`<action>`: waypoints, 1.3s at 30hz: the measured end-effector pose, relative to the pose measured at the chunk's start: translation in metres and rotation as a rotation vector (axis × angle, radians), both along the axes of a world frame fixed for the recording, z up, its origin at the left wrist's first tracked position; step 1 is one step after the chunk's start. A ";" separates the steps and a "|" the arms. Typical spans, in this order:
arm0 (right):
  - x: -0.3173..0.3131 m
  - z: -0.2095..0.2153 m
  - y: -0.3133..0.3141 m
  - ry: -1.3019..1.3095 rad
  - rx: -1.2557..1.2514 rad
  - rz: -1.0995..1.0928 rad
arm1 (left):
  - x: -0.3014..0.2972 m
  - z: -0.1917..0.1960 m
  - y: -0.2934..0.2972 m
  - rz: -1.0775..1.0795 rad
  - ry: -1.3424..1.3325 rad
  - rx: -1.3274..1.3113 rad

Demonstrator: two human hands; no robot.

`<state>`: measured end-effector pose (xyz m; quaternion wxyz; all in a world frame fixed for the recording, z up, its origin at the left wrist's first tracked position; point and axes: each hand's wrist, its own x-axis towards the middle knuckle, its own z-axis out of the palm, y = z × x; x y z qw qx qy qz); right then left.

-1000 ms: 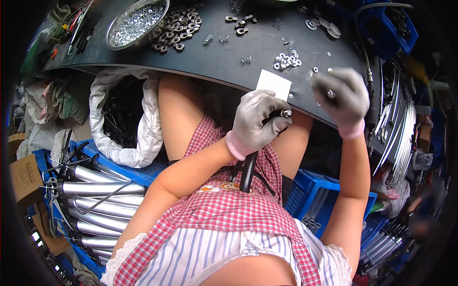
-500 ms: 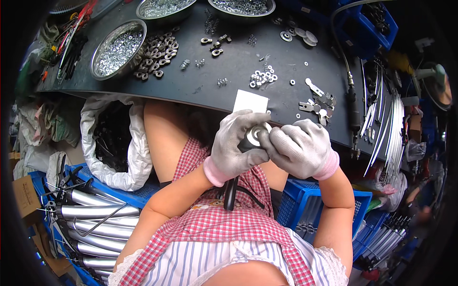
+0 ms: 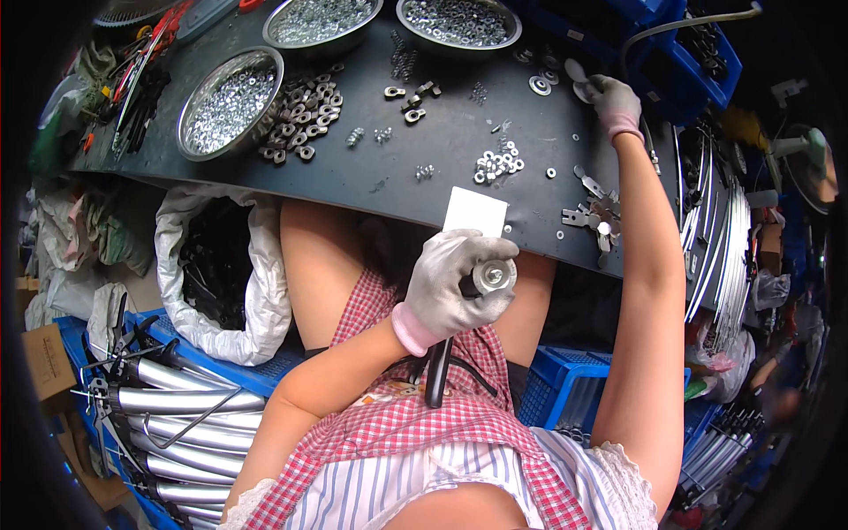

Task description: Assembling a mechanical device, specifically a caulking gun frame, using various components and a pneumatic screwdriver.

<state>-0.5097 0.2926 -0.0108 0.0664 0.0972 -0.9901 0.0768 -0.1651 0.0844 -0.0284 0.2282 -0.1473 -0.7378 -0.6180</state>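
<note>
My gloved left hand is wrapped round a part with a round, shiny metal end, held over my lap just off the table's front edge. A black rod hangs below that hand; whether it joins the held part is hidden. My right arm is stretched far forward. At the table's far right my gloved right hand has its fingertips closed at the edge of flat round metal discs. Ribbed washers lie just left of them. A white square sits at the table edge beyond my left hand.
Metal bowls of small fittings stand along the back left. Loose metal eye pieces, springs, nuts and flat plates lie on the dark table. Blue bins rise beyond my right hand; steel tubes lie at lower left.
My right hand has left the held part and reached forward and right to the discs. My left hand keeps hold, and the part's metal end now shows.
</note>
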 end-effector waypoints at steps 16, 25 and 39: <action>0.288 0.065 -0.035 0.246 -0.452 1.065 | 0.011 0.016 -0.002 -0.024 -0.135 0.185; 0.300 0.065 -0.037 0.318 -0.514 1.005 | 0.014 0.001 0.007 -0.111 -0.154 0.395; 0.237 0.015 -0.063 0.000 -0.625 0.561 | 0.011 -0.002 0.003 -0.104 -0.116 0.271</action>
